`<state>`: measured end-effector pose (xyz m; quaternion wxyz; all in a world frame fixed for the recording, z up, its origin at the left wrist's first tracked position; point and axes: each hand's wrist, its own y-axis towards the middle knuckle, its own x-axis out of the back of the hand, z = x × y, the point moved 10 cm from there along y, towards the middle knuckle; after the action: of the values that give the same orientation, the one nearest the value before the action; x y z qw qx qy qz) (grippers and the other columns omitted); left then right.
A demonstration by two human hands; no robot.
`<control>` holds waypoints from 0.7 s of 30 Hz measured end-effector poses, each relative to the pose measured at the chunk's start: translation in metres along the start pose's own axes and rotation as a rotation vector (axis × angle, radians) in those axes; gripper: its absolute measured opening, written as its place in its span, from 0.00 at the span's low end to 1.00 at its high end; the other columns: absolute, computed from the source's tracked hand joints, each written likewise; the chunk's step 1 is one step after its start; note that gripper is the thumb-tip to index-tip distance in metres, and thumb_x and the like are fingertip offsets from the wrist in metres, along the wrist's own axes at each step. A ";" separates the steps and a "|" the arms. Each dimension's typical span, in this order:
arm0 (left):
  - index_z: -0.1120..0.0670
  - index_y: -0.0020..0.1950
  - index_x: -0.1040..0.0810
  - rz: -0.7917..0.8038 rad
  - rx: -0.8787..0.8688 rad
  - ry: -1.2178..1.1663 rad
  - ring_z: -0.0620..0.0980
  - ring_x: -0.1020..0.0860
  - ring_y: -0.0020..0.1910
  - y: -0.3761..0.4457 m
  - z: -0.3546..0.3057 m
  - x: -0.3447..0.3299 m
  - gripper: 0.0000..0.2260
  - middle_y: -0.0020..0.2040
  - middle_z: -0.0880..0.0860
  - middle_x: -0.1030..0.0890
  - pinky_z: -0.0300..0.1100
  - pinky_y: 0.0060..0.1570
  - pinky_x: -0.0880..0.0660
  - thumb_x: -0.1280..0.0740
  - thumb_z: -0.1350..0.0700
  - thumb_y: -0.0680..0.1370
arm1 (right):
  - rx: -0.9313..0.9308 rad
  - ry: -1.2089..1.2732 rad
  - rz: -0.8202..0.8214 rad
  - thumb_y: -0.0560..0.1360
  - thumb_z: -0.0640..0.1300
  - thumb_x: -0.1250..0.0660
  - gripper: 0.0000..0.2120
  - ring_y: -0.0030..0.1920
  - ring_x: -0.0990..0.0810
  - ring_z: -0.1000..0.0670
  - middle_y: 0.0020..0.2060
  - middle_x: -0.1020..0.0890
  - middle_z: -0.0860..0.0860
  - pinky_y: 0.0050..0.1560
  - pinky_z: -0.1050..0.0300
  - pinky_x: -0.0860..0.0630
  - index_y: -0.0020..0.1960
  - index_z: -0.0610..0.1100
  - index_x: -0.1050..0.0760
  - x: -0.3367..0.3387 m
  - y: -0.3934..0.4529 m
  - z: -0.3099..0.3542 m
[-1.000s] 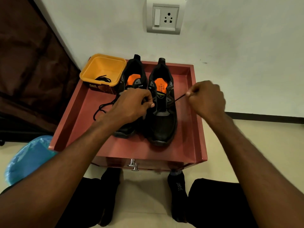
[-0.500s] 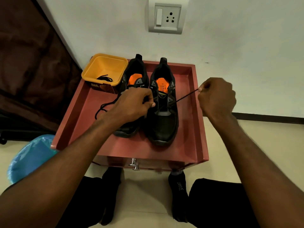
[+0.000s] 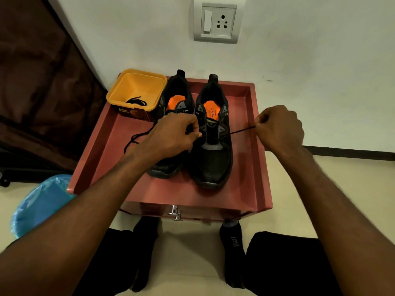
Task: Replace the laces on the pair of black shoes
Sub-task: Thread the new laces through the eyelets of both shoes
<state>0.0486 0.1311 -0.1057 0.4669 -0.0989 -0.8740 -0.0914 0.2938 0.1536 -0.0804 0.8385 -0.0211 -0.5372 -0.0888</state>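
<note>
Two black shoes with orange insoles stand side by side on a red tray-topped table (image 3: 254,171). The right shoe (image 3: 213,159) has a black lace (image 3: 241,131) running through a low eyelet. My right hand (image 3: 280,129) pinches the lace's end, pulled taut out to the right of the shoe. My left hand (image 3: 173,135) covers the middle of the left shoe (image 3: 164,167) and pinches the lace at the right shoe's left eyelets. The rest of the lace trails left across the table in a loop (image 3: 130,142).
A yellow tub (image 3: 136,90) holding another black lace (image 3: 136,101) stands at the table's back left corner. A blue bag-lined bin (image 3: 40,206) is on the floor to the left. The wall with a socket (image 3: 218,22) is right behind. My legs are under the table's front edge.
My right hand has pulled the lace end farther out to the right, lengthening the taut stretch. My left hand has stayed at the eyelets.
</note>
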 end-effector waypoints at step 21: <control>0.51 0.46 0.21 0.015 0.019 -0.017 0.45 0.19 0.38 -0.002 -0.001 0.001 0.06 0.38 0.47 0.18 0.53 0.40 0.19 0.28 0.51 0.80 | 0.279 0.068 0.298 0.77 0.46 0.26 0.06 0.46 0.16 0.53 0.38 0.17 0.58 0.50 0.52 0.19 0.53 0.54 0.14 -0.039 -0.017 0.045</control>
<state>0.0486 0.1291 -0.1048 0.4609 -0.1018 -0.8781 -0.0786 0.2347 0.1478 -0.0975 0.8548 0.0190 -0.5067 0.1107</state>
